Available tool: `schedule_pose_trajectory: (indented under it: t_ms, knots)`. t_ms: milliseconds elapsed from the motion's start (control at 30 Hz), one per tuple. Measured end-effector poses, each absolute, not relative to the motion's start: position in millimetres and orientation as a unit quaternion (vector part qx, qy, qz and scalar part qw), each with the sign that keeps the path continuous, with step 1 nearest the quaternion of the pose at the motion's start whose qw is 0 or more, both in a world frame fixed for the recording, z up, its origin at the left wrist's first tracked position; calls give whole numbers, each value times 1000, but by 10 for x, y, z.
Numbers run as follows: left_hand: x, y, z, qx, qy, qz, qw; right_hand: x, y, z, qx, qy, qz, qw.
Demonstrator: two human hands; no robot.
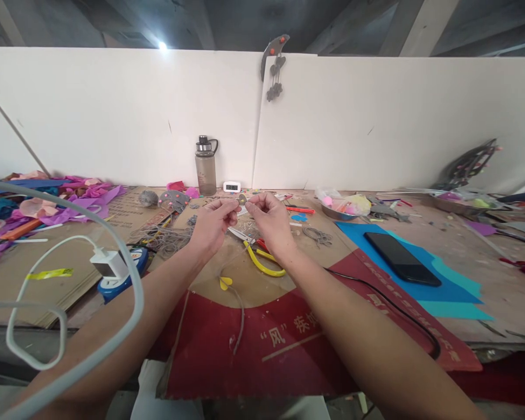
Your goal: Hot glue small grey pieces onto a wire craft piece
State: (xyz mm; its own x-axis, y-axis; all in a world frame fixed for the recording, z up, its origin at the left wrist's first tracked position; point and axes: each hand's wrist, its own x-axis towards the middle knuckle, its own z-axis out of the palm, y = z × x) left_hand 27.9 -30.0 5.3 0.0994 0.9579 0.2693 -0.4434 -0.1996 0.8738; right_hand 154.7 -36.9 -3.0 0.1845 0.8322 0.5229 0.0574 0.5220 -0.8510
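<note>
My left hand and my right hand meet over the middle of the cardboard. A small grey-brown piece is between their fingertips, and both hands are closed in a pinch on it; its kind is too small to make out. Just below my hands lie yellow-handled scissors or pliers, partly covered by my right hand. Nearer to me, a small yellow shape sits by a thin grey cord on the red and brown cardboard.
A bottle and a small digital clock stand at the back. Left are a power strip, a white cable and coloured scraps. On the right, a phone rests on blue sheets, near a bowl.
</note>
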Motion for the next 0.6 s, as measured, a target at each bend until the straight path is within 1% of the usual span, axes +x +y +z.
schedule_pose_trajectory:
  t_ms: [167, 267, 400, 600]
  knots:
    - [293, -298, 39, 484, 260, 611, 569, 1535, -377, -18, -380, -524, 383, 659]
    - [299, -289, 26, 492, 250, 608, 571, 1527, -407, 17, -366, -513, 412, 658]
    - [299, -286, 20, 492, 239, 593, 591, 1521, -434, 59, -369, -506, 419, 658]
    - [311, -308, 37, 507, 241, 575, 595, 1503, -409, 35, -408, -506, 390, 652]
